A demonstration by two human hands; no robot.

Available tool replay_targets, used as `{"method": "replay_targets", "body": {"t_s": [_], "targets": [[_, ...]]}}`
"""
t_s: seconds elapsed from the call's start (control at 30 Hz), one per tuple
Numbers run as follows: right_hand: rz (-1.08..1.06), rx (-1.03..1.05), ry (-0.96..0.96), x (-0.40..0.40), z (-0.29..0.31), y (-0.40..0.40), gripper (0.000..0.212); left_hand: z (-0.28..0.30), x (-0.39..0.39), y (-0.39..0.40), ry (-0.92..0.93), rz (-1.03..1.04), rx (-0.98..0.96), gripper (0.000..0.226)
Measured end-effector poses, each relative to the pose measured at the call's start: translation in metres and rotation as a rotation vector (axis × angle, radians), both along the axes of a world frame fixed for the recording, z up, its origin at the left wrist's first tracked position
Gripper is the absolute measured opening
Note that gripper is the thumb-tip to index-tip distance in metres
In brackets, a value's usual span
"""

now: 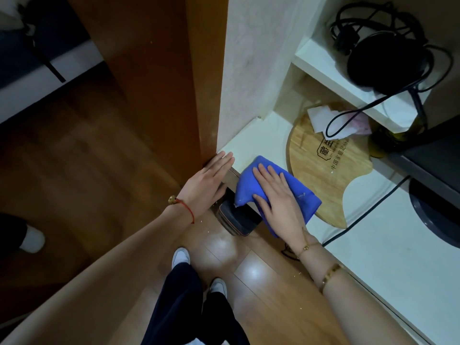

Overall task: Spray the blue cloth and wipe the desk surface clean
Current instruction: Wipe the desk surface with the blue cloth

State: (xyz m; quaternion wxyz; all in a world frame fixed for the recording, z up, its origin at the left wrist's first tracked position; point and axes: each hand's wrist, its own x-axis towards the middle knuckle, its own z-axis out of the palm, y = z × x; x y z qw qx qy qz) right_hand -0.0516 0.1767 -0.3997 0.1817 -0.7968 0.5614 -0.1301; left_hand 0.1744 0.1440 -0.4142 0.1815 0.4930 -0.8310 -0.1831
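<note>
— Why is the right hand [278,197] spread flat like that?

— To press the blue cloth [276,192] down, I'd say. The fingers lie straight on top, gripping nothing, so the whole palm pushes it across the desk [388,247].

— And where is the cloth?

— At the desk's front corner, near the wall, its near edge hanging over the rim above a dark box [236,217] on the floor. It lies just beside the round wooden board [323,165], perhaps lapping it.

— The left hand [211,178]?

— Open too, fingers straight and together, resting at the desk's corner edge. It looks like bracing; it holds nothing.

— Which way does the cloth run?

— Its long axis runs slantwise from the desk corner toward the person, along the line of the forearm.

— A spray bottle?

— None that I can see.
</note>
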Motion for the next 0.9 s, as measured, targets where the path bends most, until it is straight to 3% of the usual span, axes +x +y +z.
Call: {"method": "replay_targets", "body": {"t_s": [0.13, 0.33, 0.43, 0.67, 0.9], "targets": [[-0.143, 0.035, -0.18, 0.008, 0.007, -0.024, 0.052, 0.001, 0.001, 0.0, 0.003, -0.007, 0.008, 0.06], [-0.17, 0.018, -0.094, 0.038, 0.005, -0.087, 0.056, 0.002, 0.0, 0.0, 0.004, 0.014, 0.009, 0.058], [-0.078, 0.016, -0.082, 0.029, 0.007, -0.06, 0.06, -0.001, 0.002, -0.001, -0.031, -0.005, -0.006, 0.05], [0.005, -0.01, 0.052, -0.015, -0.003, 0.012, 0.065, -0.003, 0.002, -0.001, -0.019, -0.006, 0.031, 0.066], [-0.033, -0.031, 0.088, 0.011, -0.005, -0.014, 0.069, 0.0, -0.001, -0.001, -0.049, -0.003, 0.036, 0.064]]}}
